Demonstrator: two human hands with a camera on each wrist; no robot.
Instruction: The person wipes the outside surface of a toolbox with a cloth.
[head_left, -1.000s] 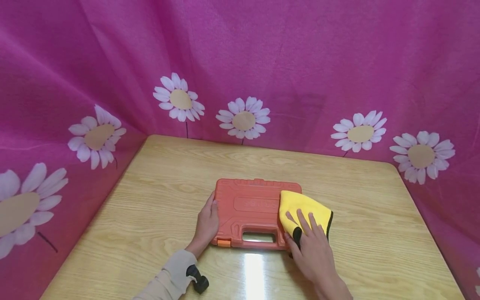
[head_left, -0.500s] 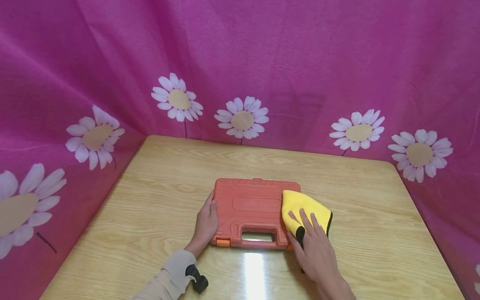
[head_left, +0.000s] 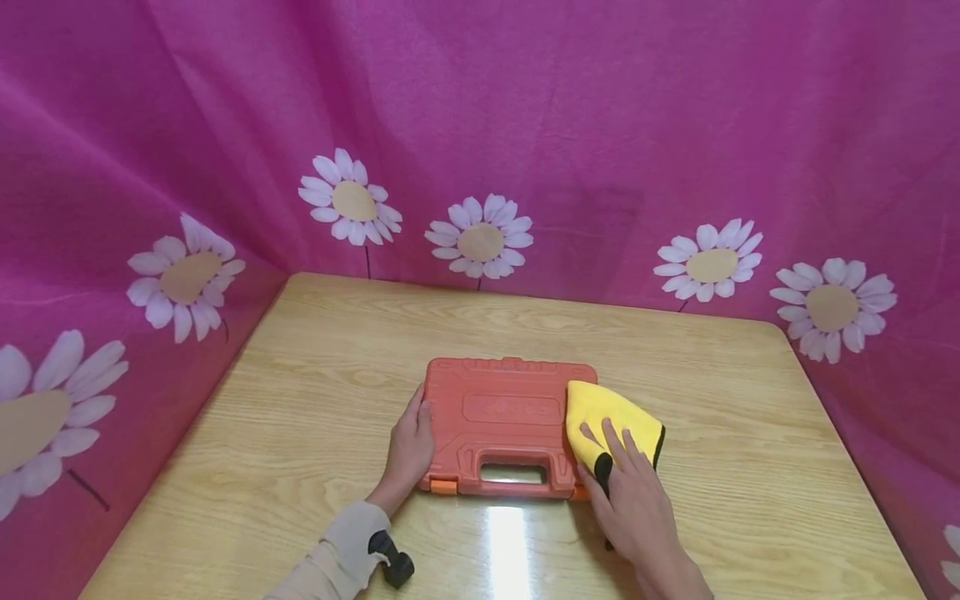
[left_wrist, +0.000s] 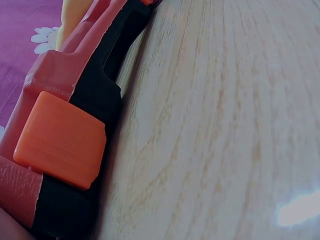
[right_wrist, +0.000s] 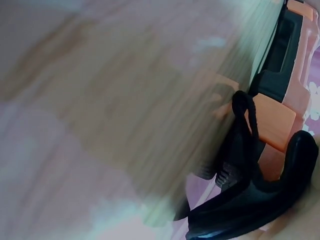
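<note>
A red plastic tool case (head_left: 517,400) with raised lettering and a handle cut-out lies flat on the table. Its orange latch (left_wrist: 62,140) and black lower half show in the left wrist view. Along the case's left side lies my left hand (head_left: 408,450), fingers extended against the edge. My right hand (head_left: 637,508) presses a yellow cloth (head_left: 618,417) with black trim over the right end of the case, fingers straight and spread. In the right wrist view the black trim (right_wrist: 295,160) hangs near the second orange latch (right_wrist: 272,120).
The wooden table (head_left: 750,442) extends around the case on all sides. Behind it and at both sides hangs a magenta curtain (head_left: 585,125) printed with white daisies. A black device (head_left: 392,560) sits at the left wrist by a beige sleeve (head_left: 345,542).
My right hand has slid the cloth slightly right across the case, uncovering more of the lid and the right latch. My left hand keeps its place at the left edge.
</note>
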